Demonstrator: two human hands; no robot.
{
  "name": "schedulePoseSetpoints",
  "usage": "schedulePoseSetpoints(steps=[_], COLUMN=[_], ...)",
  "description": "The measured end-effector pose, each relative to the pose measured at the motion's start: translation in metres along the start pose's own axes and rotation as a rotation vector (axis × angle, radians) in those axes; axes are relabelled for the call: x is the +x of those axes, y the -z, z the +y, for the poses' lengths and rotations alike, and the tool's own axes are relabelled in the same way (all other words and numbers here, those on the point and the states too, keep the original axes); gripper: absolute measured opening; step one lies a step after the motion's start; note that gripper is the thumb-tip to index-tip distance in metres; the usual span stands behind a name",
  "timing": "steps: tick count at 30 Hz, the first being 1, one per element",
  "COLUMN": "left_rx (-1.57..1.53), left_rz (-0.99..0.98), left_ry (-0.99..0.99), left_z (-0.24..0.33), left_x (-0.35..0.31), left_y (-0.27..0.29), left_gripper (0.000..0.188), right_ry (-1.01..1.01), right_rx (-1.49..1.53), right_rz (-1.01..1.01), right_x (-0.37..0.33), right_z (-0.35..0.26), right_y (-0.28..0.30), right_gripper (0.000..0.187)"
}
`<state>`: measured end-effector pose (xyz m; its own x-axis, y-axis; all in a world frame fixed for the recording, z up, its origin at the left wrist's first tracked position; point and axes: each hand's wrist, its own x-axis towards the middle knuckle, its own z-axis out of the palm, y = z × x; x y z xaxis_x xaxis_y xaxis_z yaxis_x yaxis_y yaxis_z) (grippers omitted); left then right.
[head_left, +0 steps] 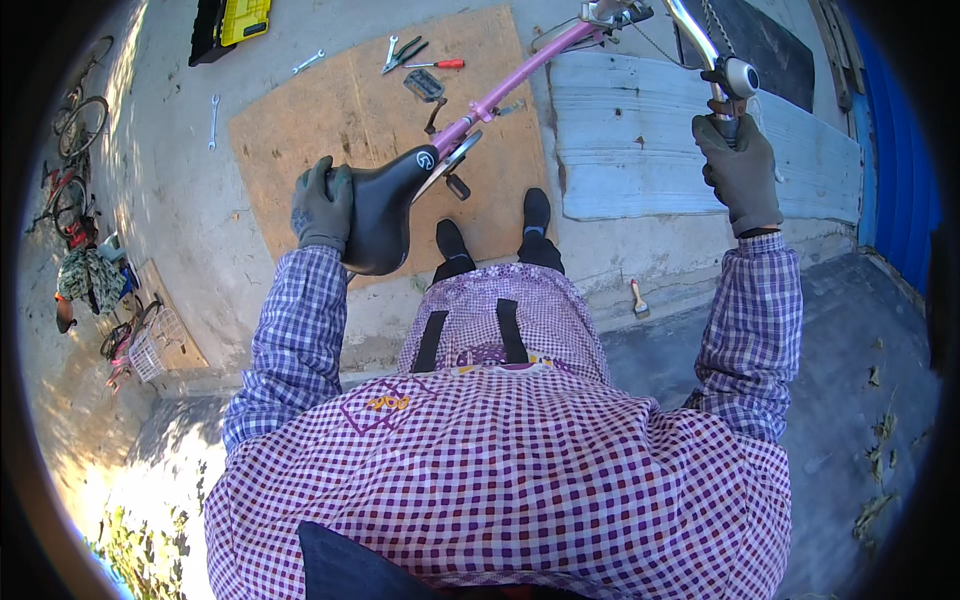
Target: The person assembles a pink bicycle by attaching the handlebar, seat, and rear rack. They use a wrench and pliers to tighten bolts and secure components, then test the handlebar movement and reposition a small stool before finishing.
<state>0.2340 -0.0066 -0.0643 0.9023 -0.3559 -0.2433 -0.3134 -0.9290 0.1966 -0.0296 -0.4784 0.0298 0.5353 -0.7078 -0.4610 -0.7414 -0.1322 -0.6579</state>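
A pink bicycle frame [522,78] slants from in front of me toward the upper right, with its black saddle [382,215] at the near end. Wearing a grey glove, my left hand [322,205] grips the saddle's left side near its rear. My right hand [738,172], gloved too, is wrapped round the grip of the silver handlebar [697,35]. Just beyond that hand sits a round white bell [741,78]. A pedal [425,85] and a crank show beside the frame's lower part. The front of the bicycle runs out of view at the top.
Under the bicycle lies a brown board [330,130], bearing pliers [406,52], a red-handled screwdriver [437,65] and a wrench [390,52]. More wrenches lie left. A yellow-black toolbox [243,20] stands far left; a paintbrush [639,300] lies right. Another person [90,280] is among bicycles.
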Motion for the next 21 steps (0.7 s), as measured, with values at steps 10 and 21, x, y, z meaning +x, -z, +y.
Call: schedulePoseSetpoints(steps=[10, 21], left_rx=[-0.084, -0.059], left_rz=[0.060, 0.048], left_ry=[-0.045, -0.050], left_z=[-0.007, -0.026], left_x=[-0.005, -0.015], left_y=[-0.003, -0.011], left_gripper=[0.046, 0.045], right_ry=[0.158, 0.195], right_rx=[-0.393, -0.335], right_rz=[0.084, 0.084], right_x=[0.024, 0.006], right_z=[0.007, 0.009], right_y=[0.017, 0.007], right_gripper=[0.038, 0.035])
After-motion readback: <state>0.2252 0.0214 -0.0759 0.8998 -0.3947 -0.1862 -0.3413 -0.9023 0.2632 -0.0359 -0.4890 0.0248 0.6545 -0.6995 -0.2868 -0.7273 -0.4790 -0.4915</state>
